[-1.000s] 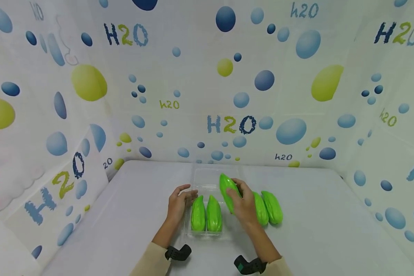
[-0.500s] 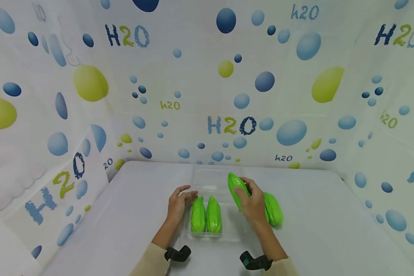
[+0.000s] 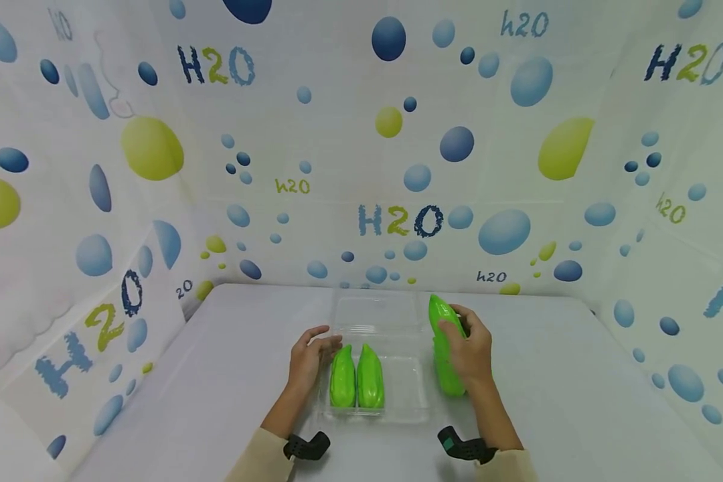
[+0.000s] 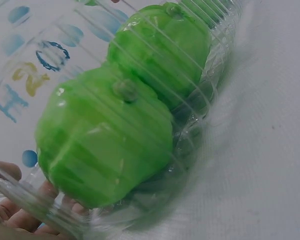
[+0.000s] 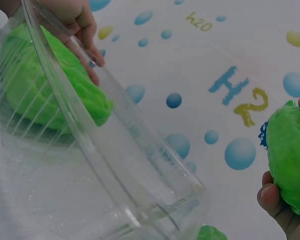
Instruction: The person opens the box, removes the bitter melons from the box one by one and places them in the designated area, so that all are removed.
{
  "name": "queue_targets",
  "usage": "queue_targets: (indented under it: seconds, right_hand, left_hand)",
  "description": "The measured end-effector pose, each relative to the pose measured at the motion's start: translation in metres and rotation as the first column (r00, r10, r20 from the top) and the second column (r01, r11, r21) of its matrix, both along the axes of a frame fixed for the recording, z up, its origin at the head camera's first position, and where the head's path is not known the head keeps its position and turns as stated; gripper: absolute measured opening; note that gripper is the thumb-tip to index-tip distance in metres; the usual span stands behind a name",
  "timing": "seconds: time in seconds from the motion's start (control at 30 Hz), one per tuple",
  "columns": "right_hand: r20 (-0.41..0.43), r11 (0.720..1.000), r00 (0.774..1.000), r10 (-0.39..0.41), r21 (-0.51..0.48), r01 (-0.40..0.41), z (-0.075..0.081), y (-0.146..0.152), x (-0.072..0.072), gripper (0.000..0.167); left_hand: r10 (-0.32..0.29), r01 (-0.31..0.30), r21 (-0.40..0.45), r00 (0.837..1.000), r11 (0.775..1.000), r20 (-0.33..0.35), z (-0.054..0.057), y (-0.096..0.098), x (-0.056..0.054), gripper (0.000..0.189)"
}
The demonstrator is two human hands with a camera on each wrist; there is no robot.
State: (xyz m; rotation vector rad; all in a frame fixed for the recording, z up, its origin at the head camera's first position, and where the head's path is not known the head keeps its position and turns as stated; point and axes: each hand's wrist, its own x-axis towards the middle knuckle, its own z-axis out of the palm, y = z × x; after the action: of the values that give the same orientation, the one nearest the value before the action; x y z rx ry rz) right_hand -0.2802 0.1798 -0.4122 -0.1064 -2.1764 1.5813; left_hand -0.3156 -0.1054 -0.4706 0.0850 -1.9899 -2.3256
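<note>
My right hand (image 3: 472, 351) grips a shiny green pepper (image 3: 441, 309), pointed end away from me, thumb along its near side. In the right wrist view the held pepper (image 5: 290, 155) shows at the right edge, with fingers curled round it. Another green pepper (image 3: 450, 381) lies below it on the table, partly hidden by the hand. A transparent plastic clamshell box (image 3: 406, 385) stands open, with two green peppers side by side in its left half, the left pepper (image 3: 342, 385) and the right pepper (image 3: 370, 381). My left hand (image 3: 306, 358) rests at the box's left side, fingers loosely extended.
The box's transparent lid (image 3: 376, 313) is folded back toward the far edge of the white table (image 3: 554, 402). A curtain (image 3: 313, 120) printed with bubbles and H2O lettering surrounds the table at the back and sides.
My right hand has moved right with its green pepper, from over the right part of the box to above the pepper lying beside it. The left hand has stayed at the box.
</note>
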Motion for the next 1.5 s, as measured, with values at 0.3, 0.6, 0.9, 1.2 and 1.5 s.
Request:
queue_targets:
  seconds: [0.3, 0.6, 0.9, 1.2, 1.5]
  right_hand:
    - [0.002, 0.999, 0.999, -0.042, -0.004, 0.042, -0.001, 0.014, -0.002, 0.038]
    - [0.059, 0.994, 0.994, -0.094, 0.053, 0.091, 0.0, 0.031, -0.002, 0.041]
    - [0.058, 0.984, 0.983, -0.174, 0.041, 0.172, -0.004, 0.042, -0.003, 0.039]
    - [0.031, 0.969, 0.969, -0.245, 0.032, 0.244, -0.003, 0.057, 0.0, 0.039]
    - [0.042, 0.965, 0.964, -0.261, 0.009, 0.261, -0.004, 0.066, 0.002, 0.04]
  left_hand:
    - [-0.003, 0.003, -0.008, 1.0, 1.0, 0.001, 0.0, -0.001, 0.001, 0.038]
    - [0.001, -0.001, -0.009, 1.0, 1.0, -0.008, -0.002, 0.0, 0.0, 0.038]
    - [-0.003, 0.003, 0.007, 1.0, 1.0, -0.006, -0.002, 0.0, 0.0, 0.038]
    - [0.02, -0.02, -0.014, 0.999, 1.0, -0.031, -0.003, 0.0, 0.001, 0.038]
    - [0.011, -0.011, 0.014, 1.0, 1.0, -0.005, 0.0, 0.0, 0.0, 0.038]
